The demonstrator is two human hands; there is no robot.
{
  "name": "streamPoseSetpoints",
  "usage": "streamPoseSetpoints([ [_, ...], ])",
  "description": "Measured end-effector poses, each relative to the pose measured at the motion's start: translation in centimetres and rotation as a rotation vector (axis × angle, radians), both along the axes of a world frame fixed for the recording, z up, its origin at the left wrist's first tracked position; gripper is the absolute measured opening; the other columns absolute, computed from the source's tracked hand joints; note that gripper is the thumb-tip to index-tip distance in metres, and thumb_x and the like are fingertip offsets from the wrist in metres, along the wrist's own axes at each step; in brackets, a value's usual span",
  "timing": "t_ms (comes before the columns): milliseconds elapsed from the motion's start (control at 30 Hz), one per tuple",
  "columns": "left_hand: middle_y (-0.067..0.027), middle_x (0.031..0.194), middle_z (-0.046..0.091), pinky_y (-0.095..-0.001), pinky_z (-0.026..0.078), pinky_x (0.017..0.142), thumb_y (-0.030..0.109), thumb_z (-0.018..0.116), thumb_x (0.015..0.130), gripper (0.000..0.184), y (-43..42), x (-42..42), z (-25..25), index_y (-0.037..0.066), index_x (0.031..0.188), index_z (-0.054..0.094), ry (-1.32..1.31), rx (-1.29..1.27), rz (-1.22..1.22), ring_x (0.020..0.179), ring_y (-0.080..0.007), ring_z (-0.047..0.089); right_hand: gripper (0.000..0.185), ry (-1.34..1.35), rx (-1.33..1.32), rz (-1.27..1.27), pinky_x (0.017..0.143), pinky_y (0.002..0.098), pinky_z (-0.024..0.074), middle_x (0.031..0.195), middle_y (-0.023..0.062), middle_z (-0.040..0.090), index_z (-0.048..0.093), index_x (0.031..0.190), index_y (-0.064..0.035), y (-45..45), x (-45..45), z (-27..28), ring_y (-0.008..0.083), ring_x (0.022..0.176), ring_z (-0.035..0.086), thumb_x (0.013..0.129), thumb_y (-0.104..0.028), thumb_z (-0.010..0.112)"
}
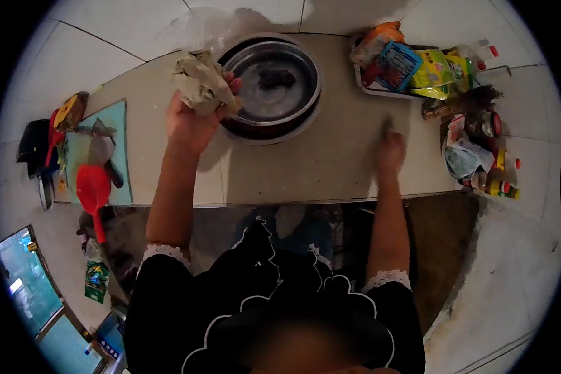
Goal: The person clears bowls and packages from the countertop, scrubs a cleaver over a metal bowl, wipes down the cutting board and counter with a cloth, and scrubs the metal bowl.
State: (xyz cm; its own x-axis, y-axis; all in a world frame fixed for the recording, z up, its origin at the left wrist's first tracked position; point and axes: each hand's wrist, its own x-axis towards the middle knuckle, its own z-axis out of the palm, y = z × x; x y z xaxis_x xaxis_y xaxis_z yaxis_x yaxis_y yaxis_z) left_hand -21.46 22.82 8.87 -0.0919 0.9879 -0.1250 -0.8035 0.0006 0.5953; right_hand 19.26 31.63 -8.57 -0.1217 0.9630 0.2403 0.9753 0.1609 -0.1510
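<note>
Near the far edge of the counter, left of its middle, my left hand curls around a crumpled beige cloth, held up just beside a metal basin with a dark lump in it. Over the counter's right half, my right hand is blurred; I cannot tell how open it is or whether it grips anything. Packets fill a tray toward the far right corner.
</note>
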Motion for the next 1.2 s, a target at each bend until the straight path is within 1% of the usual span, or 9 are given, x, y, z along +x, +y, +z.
streamPoseSetpoints([
  [367,-0.0158,0.122,0.046,-0.0455,0.040,0.086,0.039,0.037,0.087,0.052,-0.1,2.3,-0.7,0.009,0.130,0.036,-0.131,0.091,-0.185,0.101,-0.0293,0.053,0.030,0.395,-0.437,0.354,0.076,0.0422,0.0452,0.094,0.0151,0.059,0.058,0.104,-0.0050,-15.4,-16.2,2.6,0.0307,0.089,0.056,0.082,-0.021,0.046],
  [433,-0.0150,0.122,0.047,-0.0424,0.044,0.079,0.040,0.037,0.087,0.054,-0.7,3.0,-0.5,0.009,0.130,0.035,-0.161,0.120,-0.236,0.094,-0.0283,0.055,0.029,0.059,-0.186,0.340,0.073,0.0415,0.0460,0.093,0.0132,0.059,0.058,0.105,-0.0058,-11.9,-8.5,-1.5,0.0293,0.087,0.056,0.081,-0.017,0.046],
  [533,-0.0147,0.121,0.047,-0.0418,0.047,0.071,0.041,0.040,0.085,0.056,-2.3,3.5,-1.0,0.009,0.131,0.034,-0.122,-0.043,-0.247,0.090,-0.0279,0.055,0.025,-0.082,-0.061,-0.111,0.060,0.0401,0.0463,0.079,0.0125,0.058,0.058,0.100,-0.0056,-4.9,5.4,-0.2,0.0294,0.068,0.057,0.078,-0.010,0.046],
  [667,-0.0144,0.118,0.049,-0.0387,0.049,0.067,0.033,0.042,0.088,0.047,-3.4,6.1,-2.1,0.009,0.127,0.037,0.009,-0.132,-0.350,0.098,-0.0276,0.054,0.024,-0.112,-0.249,-0.211,0.060,0.0403,0.0457,0.081,0.0132,0.058,0.058,0.100,-0.0049,-8.1,-0.6,1.0,0.0294,0.071,0.056,0.080,-0.014,0.049],
  [700,-0.0137,0.118,0.049,-0.0384,0.049,0.067,0.031,0.044,0.088,0.046,-3.1,7.6,-2.2,0.009,0.127,0.037,0.059,-0.143,-0.361,0.099,-0.0271,0.054,0.027,0.194,0.005,-0.085,0.065,0.0426,0.0451,0.086,0.0135,0.059,0.058,0.103,-0.0062,-11.6,-4.7,-3.5,0.0306,0.076,0.056,0.081,-0.021,0.050],
  [800,-0.0097,0.116,0.051,-0.0350,0.047,0.079,0.016,0.052,0.086,0.042,-1.9,11.5,-2.3,0.008,0.125,0.039,0.165,-0.192,-0.366,0.104,-0.0225,0.052,0.029,0.455,-0.416,0.333,0.079,0.0473,0.0442,0.097,0.0156,0.059,0.059,0.102,-0.0088,-18.3,-15.9,2.5,0.0339,0.091,0.056,0.082,-0.028,0.050],
  [900,-0.0085,0.116,0.050,-0.0306,0.042,0.086,0.010,0.055,0.084,0.041,-0.3,14.6,-4.0,0.007,0.123,0.041,0.377,-0.219,-0.322,0.104,-0.0197,0.051,0.028,0.636,-0.672,-0.116,0.075,0.0421,0.0465,0.094,0.0159,0.060,0.059,0.102,-0.0085,-16.4,-12.2,3.8,0.0320,0.086,0.058,0.077,-0.022,0.056],
  [967,-0.0079,0.114,0.050,-0.0289,0.039,0.089,0.007,0.056,0.083,0.039,0.6,16.5,-5.8,0.007,0.120,0.044,0.569,-0.199,-0.303,0.102,-0.0183,0.051,0.034,0.405,-0.260,-0.139,0.071,0.0424,0.0463,0.078,0.0188,0.061,0.062,0.088,-0.0009,-14.5,-3.6,1.8,0.0348,0.075,0.058,0.083,-0.033,0.053],
  [1200,-0.0138,0.118,0.042,-0.0312,0.040,0.089,0.008,0.057,0.081,0.032,6.0,25.4,-14.5,0.004,0.112,0.051,1.223,0.184,-0.112,0.100,-0.0233,0.050,0.036,0.066,0.202,-0.494,0.067,0.0405,0.0447,0.085,0.0126,0.056,0.061,0.108,-0.0124,-8.5,14.8,-2.2,0.0319,0.079,0.055,0.073,-0.008,0.056],
])
